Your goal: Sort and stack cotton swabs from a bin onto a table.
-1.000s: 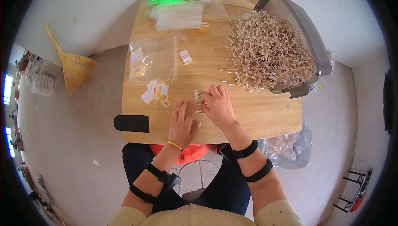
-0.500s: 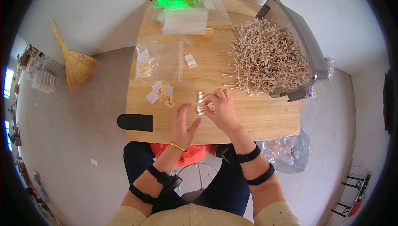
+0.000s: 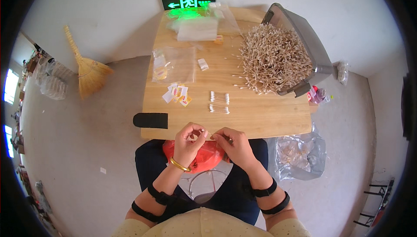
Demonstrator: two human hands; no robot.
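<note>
Just over the table's front edge, my left hand [image 3: 189,142] and my right hand [image 3: 234,146] are close together, fingers pinched. Between their fingertips is a thin cotton swab [image 3: 208,134], small and partly hidden by the fingers. Beyond the hands, two short rows of cotton swabs lie side by side on the wood, a farther row [image 3: 220,97] and a nearer row [image 3: 219,109]. At the far right, a big heap of cotton swabs [image 3: 276,59] spills from a grey plastic bin [image 3: 306,37] tipped on its side.
Small printed cards [image 3: 178,93] lie left of the rows, near a clear plastic bag [image 3: 180,63] and a small white packet [image 3: 203,64]. More clear bags [image 3: 197,29] lie at the back below a green exit sign [image 3: 188,1]. A black strip [image 3: 150,120] overhangs the table's left edge.
Both hands have drawn back from the swab rows to the table's front edge and come together, with a swab between their fingertips. The rows are now uncovered. The view has shifted slightly.
</note>
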